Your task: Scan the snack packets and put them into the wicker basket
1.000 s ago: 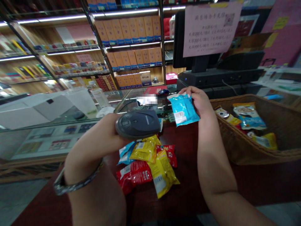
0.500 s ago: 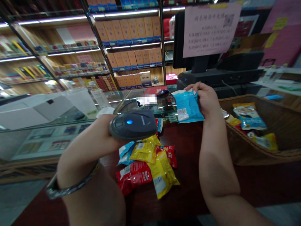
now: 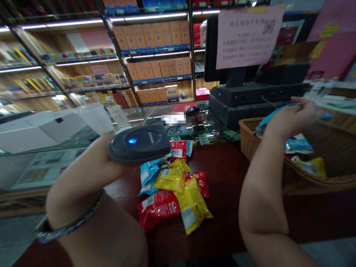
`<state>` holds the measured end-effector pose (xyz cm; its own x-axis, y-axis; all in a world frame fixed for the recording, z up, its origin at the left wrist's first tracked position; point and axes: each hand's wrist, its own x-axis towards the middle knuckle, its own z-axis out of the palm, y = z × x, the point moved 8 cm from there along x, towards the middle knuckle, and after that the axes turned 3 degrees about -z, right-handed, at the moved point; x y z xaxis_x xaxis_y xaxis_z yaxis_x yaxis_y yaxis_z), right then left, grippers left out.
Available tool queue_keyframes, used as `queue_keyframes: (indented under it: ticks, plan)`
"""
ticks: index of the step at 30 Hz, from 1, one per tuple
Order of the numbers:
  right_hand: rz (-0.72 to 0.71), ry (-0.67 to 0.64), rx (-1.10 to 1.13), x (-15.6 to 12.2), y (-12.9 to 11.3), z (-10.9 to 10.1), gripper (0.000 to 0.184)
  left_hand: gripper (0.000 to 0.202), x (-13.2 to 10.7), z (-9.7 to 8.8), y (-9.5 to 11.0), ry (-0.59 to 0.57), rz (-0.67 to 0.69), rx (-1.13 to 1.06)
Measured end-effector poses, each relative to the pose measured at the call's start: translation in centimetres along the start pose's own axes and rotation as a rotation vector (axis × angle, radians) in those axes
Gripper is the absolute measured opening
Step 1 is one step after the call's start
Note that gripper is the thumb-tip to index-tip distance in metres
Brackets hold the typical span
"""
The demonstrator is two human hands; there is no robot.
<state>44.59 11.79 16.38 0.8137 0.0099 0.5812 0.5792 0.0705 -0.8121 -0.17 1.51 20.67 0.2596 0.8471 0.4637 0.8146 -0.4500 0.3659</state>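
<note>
The right hand (image 3: 302, 115) has swung across to the wicker basket (image 3: 247, 148), fingers closed on the blue packet (image 3: 268, 118), which sits mostly hidden behind it, over the basket's left end. The left hand (image 3: 109, 166), now further left, grips the scanner (image 3: 141, 144), its blue light lit.

My left arm (image 3: 75, 180) is sharply bent, the left hand (image 3: 112, 167) closed in a grip and partly hidden; my right arm (image 3: 264, 181) reaches forward, right hand (image 3: 297, 115) blurred.
</note>
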Motion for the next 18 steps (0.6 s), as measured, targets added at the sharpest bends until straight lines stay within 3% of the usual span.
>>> queue_keyframes:
  ticks: [6,8,11,13,16,18]
  plan:
    - [0.141,0.129,-0.032,0.7,4.4,1.4,0.052,0.041,-0.2,0.3,-0.7,-0.029,-0.008,0.046]
    - [0.145,0.200,-0.110,0.5,4.1,0.5,0.052,0.044,-0.3,0.3,-0.7,-0.029,-0.008,0.062]
    - [-0.007,0.198,-0.164,0.2,1.3,-0.8,0.044,0.045,-0.2,0.0,-0.3,0.003,-0.005,0.060]
    - [-0.120,-0.057,-0.128,0.0,-0.4,0.4,0.037,0.038,-0.2,-0.2,-0.2,0.011,-0.027,0.014]
    - [-0.112,-0.753,-0.177,-2.6,-0.1,5.1,0.029,0.030,-0.2,0.0,-0.6,-0.043,-0.084,-0.046]
    - [-0.144,-1.115,-0.271,-5.3,0.9,7.2,0.034,0.031,-0.3,0.1,-1.0,-0.059,-0.103,-0.074]
